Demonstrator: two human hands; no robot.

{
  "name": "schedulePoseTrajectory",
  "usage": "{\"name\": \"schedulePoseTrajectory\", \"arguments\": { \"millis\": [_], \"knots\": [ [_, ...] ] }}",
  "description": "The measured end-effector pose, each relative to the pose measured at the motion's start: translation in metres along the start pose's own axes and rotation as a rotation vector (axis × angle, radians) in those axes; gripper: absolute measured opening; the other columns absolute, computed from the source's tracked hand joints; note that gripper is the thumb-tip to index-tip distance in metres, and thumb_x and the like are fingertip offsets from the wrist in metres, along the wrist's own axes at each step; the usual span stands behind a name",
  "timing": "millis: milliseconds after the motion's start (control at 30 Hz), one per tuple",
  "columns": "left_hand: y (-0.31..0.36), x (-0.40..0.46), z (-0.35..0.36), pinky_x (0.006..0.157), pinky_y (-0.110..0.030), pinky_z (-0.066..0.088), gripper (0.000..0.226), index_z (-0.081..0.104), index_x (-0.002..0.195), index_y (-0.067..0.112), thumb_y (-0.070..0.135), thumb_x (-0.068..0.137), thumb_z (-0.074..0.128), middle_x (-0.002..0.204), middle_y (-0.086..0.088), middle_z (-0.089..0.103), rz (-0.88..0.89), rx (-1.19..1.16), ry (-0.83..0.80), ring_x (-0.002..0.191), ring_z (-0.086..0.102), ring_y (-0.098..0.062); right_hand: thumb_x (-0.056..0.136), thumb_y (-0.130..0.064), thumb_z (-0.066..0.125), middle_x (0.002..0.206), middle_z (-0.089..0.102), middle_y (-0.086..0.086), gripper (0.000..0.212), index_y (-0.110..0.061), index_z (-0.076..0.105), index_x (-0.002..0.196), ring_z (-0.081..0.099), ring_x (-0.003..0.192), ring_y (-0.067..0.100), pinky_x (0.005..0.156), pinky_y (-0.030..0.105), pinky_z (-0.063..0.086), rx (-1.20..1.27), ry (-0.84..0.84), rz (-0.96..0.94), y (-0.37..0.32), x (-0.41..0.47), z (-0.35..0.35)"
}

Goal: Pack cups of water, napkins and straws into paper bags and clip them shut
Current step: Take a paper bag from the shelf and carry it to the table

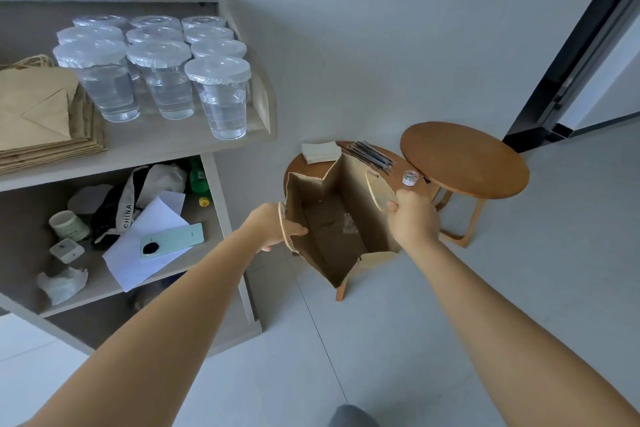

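Note:
A brown paper bag [332,229] stands open on a low round stool [298,166], its inside empty. My left hand [273,229] grips the bag's left rim and my right hand [414,215] grips the right rim by the handle, holding the mouth wide. Behind the bag on the stool lie a stack of white napkins [320,151], a bunch of dark straws [372,155] and a small jar of clips [410,178]. Several lidded clear cups of water [221,97] stand on the shelf top at upper left. Flat folded paper bags [41,114] are piled left of the cups.
A second round wooden stool [464,159] stands right of the first, overlapping it. The shelf's lower compartment [114,229] holds a phone, paper, a cap, small tubs and a green bottle. A dark door frame [571,62] rises at right. Pale tiled floor lies below.

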State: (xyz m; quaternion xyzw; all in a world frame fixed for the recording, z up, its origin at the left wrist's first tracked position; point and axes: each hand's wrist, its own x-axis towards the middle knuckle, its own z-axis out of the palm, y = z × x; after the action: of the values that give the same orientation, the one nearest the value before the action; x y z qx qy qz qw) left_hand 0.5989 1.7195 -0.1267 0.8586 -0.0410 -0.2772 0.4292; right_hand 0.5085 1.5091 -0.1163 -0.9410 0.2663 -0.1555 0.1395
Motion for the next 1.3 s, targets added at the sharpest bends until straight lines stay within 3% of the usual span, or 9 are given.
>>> {"name": "schedulePoseTrajectory", "arguments": {
  "millis": [133, 233, 333, 433, 533, 633, 800, 1067, 1300],
  "knots": [
    [0.023, 0.046, -0.019, 0.114, -0.047, 0.026, 0.098, 0.011, 0.150, 0.024, 0.018, 0.077, 0.076, 0.154, -0.007, 0.023, 0.099, 0.178, -0.181, 0.139, 0.027, -0.032, 0.096, -0.023, 0.051, 0.094, 0.066, 0.010, 0.018, -0.008, 0.061, 0.096, 0.062, 0.084, 0.024, 0.046, 0.016, 0.023, -0.025, -0.046, -0.041, 0.010, 0.049, 0.025],
    [0.044, 0.098, -0.033, 0.115, -0.044, 0.024, 0.080, 0.026, 0.146, 0.023, 0.005, 0.079, 0.066, 0.152, -0.004, 0.028, 0.074, 0.048, -0.235, 0.138, 0.029, -0.026, 0.096, -0.027, 0.050, 0.092, 0.066, 0.008, 0.017, -0.012, 0.058, 0.090, 0.056, 0.076, 0.020, 0.046, 0.019, 0.028, -0.049, -0.113, -0.092, 0.021, 0.103, 0.048],
    [0.069, 0.154, -0.011, 0.104, -0.037, 0.035, 0.063, 0.043, 0.137, 0.019, 0.036, 0.082, 0.067, 0.141, -0.001, 0.043, 0.020, 0.011, -0.118, 0.129, 0.040, -0.023, 0.095, -0.027, 0.050, 0.093, 0.066, 0.008, 0.019, -0.011, 0.061, 0.093, 0.061, 0.084, 0.025, 0.058, 0.028, 0.043, -0.049, -0.211, -0.188, 0.025, 0.159, 0.076],
    [0.080, 0.209, 0.029, 0.099, -0.036, 0.043, 0.067, 0.049, 0.132, 0.016, 0.054, 0.080, 0.065, 0.129, -0.003, 0.054, -0.062, 0.179, -0.103, 0.118, 0.051, -0.025, 0.096, -0.028, 0.050, 0.092, 0.066, 0.007, 0.019, -0.012, 0.060, 0.091, 0.062, 0.083, 0.025, 0.059, 0.028, 0.040, -0.077, -0.313, -0.271, 0.023, 0.210, 0.103],
    [0.079, 0.254, 0.051, 0.087, -0.034, 0.051, 0.040, 0.053, 0.122, 0.014, 0.036, 0.089, 0.057, 0.112, -0.004, 0.062, -0.032, 0.549, 0.063, 0.101, 0.060, -0.025, 0.096, -0.032, 0.049, 0.097, 0.066, 0.005, 0.023, -0.012, 0.062, 0.099, 0.063, 0.086, 0.024, 0.060, 0.026, 0.039, -0.079, -0.403, -0.303, 0.025, 0.258, 0.125],
    [0.082, 0.291, 0.056, 0.079, -0.033, 0.051, 0.027, 0.053, 0.119, 0.011, 0.020, 0.094, 0.047, 0.108, -0.009, 0.063, -0.070, 0.611, 0.129, 0.095, 0.062, -0.026, 0.095, -0.036, 0.050, 0.105, 0.066, 0.006, 0.030, -0.012, 0.062, 0.109, 0.063, 0.093, 0.025, 0.065, 0.029, 0.047, -0.032, -0.468, -0.281, 0.031, 0.302, 0.146],
    [0.085, 0.341, 0.057, 0.081, -0.036, 0.050, 0.026, 0.052, 0.118, 0.011, 0.013, 0.094, 0.041, 0.112, -0.012, 0.063, -0.130, 0.597, 0.146, 0.097, 0.062, -0.030, 0.092, -0.046, 0.051, 0.098, 0.064, 0.004, 0.033, -0.015, 0.056, 0.103, 0.060, 0.085, 0.023, 0.063, 0.029, 0.046, -0.051, -0.602, -0.198, 0.038, 0.350, 0.185],
    [0.097, 0.384, 0.060, 0.060, -0.025, 0.044, 0.031, 0.045, 0.125, 0.015, 0.018, 0.095, 0.048, 0.104, -0.005, 0.063, -0.183, 0.621, 0.240, 0.077, 0.058, -0.018, 0.085, -0.058, 0.053, 0.119, 0.061, 0.002, 0.057, -0.017, 0.051, 0.125, 0.054, 0.112, 0.023, 0.093, 0.039, 0.040, -0.164, -0.446, -0.238, 0.042, 0.387, 0.213],
    [0.105, 0.390, 0.059, 0.049, -0.023, 0.038, 0.036, 0.047, 0.117, 0.014, 0.034, 0.088, 0.055, 0.079, 0.005, 0.050, -0.189, 0.583, 0.238, 0.067, 0.051, -0.012, 0.080, -0.057, 0.062, 0.111, 0.064, 0.001, 0.053, -0.018, 0.056, 0.115, 0.058, 0.105, 0.023, 0.090, 0.040, 0.042, -0.094, -0.513, -0.201, 0.039, 0.397, 0.208]
  ]
}}
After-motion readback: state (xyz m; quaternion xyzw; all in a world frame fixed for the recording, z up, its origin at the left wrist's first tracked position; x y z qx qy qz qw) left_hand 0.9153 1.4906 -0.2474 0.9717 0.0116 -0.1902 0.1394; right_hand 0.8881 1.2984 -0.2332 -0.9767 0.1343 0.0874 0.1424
